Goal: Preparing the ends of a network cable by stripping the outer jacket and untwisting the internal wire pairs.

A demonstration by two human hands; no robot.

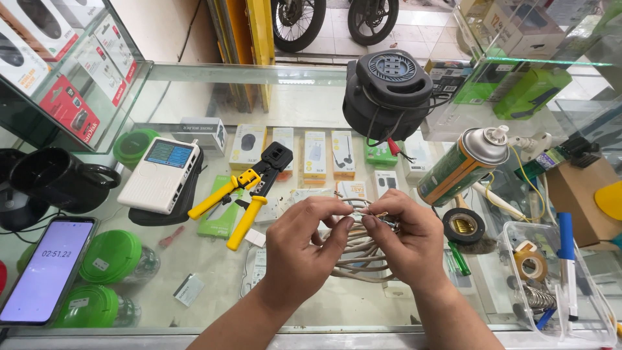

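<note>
Both my grips pinch the cable end above the glass worktop: left hand and right hand fingertips meeting on its thin wires. It looks light and springy; I judge holding near the tip steadies it best.

Grey network cable, coiled, end wires exposed.

The cable is a pale grey, round-jacketed lead wound in several loose loops, lying at the centre of the glass counter. The coil sits low, its loops spreading toward 6 o'clock. The free end rises toward 12 o'clock, where the jacket is stripped and thin coloured inner wires fan out in a short, splayed bunch, partly hidden by fingers.
</note>
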